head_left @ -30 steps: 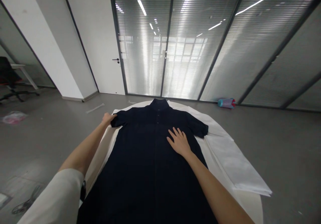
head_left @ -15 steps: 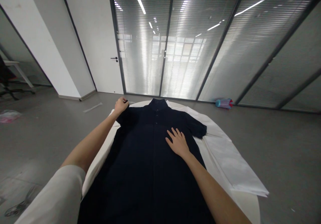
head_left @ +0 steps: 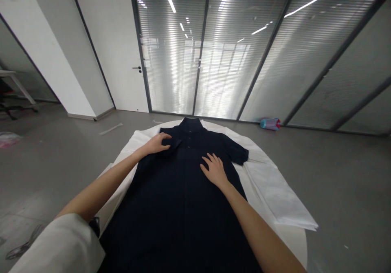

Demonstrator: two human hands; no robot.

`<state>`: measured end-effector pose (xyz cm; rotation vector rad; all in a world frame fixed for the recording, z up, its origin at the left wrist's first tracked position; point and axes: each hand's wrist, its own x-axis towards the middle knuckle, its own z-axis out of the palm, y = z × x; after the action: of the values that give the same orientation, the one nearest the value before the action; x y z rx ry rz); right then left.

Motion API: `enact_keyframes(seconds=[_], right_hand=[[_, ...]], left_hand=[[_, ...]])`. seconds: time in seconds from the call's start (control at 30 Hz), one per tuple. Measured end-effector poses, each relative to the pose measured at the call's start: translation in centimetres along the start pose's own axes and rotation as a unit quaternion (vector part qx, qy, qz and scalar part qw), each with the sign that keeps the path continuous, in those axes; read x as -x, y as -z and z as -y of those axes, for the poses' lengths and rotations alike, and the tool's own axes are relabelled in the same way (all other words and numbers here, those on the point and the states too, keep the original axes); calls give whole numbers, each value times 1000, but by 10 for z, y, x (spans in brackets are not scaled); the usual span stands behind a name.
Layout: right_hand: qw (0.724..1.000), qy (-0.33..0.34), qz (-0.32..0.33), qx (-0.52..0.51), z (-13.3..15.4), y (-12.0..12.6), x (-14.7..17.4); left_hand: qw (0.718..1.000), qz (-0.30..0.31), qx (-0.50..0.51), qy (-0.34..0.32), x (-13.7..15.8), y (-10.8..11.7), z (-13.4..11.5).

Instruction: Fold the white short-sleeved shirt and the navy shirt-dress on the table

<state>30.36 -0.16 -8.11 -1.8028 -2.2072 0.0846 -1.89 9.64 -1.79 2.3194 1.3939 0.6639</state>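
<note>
A dark navy short-sleeved shirt lies front up, its buttoned collar at the far end. The left sleeve is folded inward over the chest. My left hand rests at that fold, open, with the thumb apart from the fingers. My right hand lies flat on the right side of the chest, fingers spread. The right sleeve stays stretched outward.
Under the shirt, a white sheet covers part of a round white table and hangs past its right edge. A blue and red bundle lies on the floor by the glass wall. A door stands at back left.
My left hand has moved right, bringing the left sleeve from outstretched to folded over the chest, and its fingers have opened. My right hand has stayed on the shirt.
</note>
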Motion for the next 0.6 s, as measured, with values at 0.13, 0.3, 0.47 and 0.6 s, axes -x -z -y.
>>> enact_keyframes(seconds=[0.13, 0.3, 0.47, 0.6], right_hand=[[999, -8, -12, -30, 1, 0, 1], [1000, 0, -4, -21, 0, -2, 1], [1000, 3, -5, -20, -1, -2, 1], [1000, 4, -6, -27, 1, -3, 5]], left_hand=[[990, 45, -121, -59, 55, 5, 30], [989, 70, -128, -27, 70, -9, 46], [992, -13, -118, -40, 13, -9, 41], [987, 2, -156, 40, -28, -34, 29]])
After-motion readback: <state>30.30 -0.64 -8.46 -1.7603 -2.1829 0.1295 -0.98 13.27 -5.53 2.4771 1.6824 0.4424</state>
